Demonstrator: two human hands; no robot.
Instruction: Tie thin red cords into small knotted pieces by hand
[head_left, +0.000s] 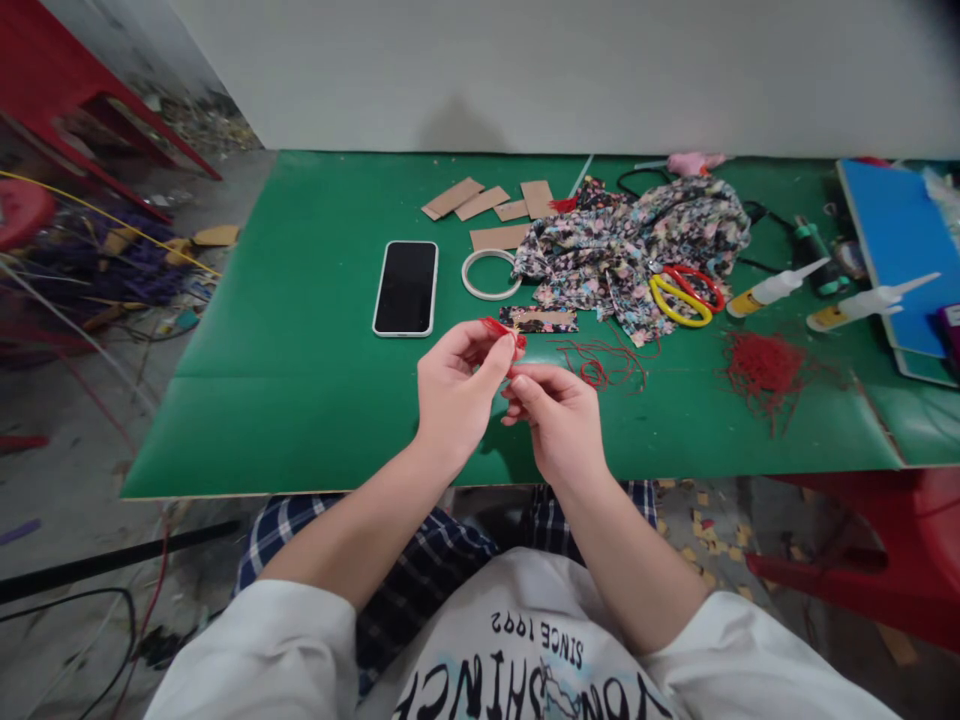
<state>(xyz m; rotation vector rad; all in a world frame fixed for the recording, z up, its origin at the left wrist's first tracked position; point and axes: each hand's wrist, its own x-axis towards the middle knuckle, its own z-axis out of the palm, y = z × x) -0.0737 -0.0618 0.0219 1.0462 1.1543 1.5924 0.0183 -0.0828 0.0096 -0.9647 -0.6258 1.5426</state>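
Both of my hands meet above the front of the green table. My left hand (pixel 459 385) is closed around a small bundle of red thread (pixel 495 327), which shows over the thumb and index finger. Just right of it, my right hand (pixel 559 415) pinches with thumb and index finger against the bundle's lower end. What lies between those right fingertips is too small to make out. Beyond my hands lies a floral cloth strip (pixel 538 320) with a cardboard piece on it. Loose red threads (pixel 600 365) curl on the table to the right.
On the green table (pixel 300 420) lie a phone (pixel 406 288), a tape roll (pixel 489 274), cardboard pieces (pixel 480 203), bunched floral fabric (pixel 637 240) and scissors (pixel 686 296). Farther right are glue bottles (pixel 772 290), a red thread pile (pixel 765 370) and a blue board (pixel 892 250).
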